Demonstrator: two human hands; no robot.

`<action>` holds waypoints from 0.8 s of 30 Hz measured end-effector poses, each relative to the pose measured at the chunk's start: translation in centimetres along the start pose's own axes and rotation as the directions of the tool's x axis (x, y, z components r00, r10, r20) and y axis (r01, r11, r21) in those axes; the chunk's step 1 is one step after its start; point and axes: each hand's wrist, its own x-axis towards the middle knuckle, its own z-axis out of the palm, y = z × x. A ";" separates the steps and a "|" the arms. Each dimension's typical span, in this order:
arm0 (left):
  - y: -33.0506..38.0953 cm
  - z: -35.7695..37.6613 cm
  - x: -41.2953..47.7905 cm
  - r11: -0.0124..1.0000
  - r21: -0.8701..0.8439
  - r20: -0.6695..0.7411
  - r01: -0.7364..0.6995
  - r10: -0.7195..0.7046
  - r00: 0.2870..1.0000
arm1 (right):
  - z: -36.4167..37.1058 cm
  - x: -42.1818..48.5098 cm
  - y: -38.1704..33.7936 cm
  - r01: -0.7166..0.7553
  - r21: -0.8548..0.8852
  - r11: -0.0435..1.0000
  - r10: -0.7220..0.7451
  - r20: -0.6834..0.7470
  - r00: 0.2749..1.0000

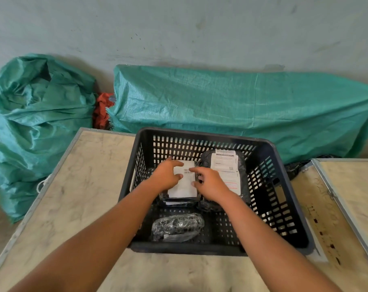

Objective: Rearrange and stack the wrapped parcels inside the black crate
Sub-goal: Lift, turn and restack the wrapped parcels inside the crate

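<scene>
Presumably to square and steady it, the labelled stack (pixel 184 186) is pressed from above by both hands inside the black crate (pixel 284 186): the left hand (pixel 166 175) is laid on its left part with fingers spread over the white label, and the right hand (pixel 210 184) is set on its right edge, fingers loosely curled, nothing being pinched. Beneath the hands at least two flat parcels are seen layered, though the exact count cannot be told. Just right of the right hand one larger black parcel (pixel 242 165) with a long label is stood against the far wall, probably to save floor space. Nearer the body than both hands, one clear-wrapped bundle (pixel 177 227) is left lying alone, seemingly not yet stacked.
</scene>
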 end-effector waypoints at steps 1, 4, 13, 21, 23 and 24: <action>0.2 -0.7 -0.6 0.999 0.031 0.053 -0.033 0.031 0.998 | -0.5 -0.5 0.4 0.009 0.050 0.999 -0.009 0.007 1.000; 0.3 -2.6 -2.9 0.986 0.124 0.218 -0.110 0.082 0.972 | -1.3 -2.1 1.5 0.006 0.147 0.989 -0.012 0.040 0.999; -1.5 -1.8 -7.9 0.949 0.220 0.635 -0.225 0.035 0.772 | 0.0 -4.9 2.9 0.019 0.145 0.989 -0.079 0.420 0.904; -3.2 -0.5 -7.5 0.975 0.141 0.607 -0.173 0.053 0.793 | 1.7 -4.8 2.5 0.074 0.024 0.997 -0.076 0.478 0.875; -3.3 -0.3 -7.2 0.971 0.172 0.578 -0.167 0.038 0.815 | 1.9 -4.6 2.3 0.069 0.031 0.997 -0.076 0.439 0.895; -3.3 -0.3 -7.1 0.969 0.181 0.568 -0.167 0.035 0.822 | 1.9 -4.6 2.2 0.076 0.032 0.997 -0.082 0.420 0.904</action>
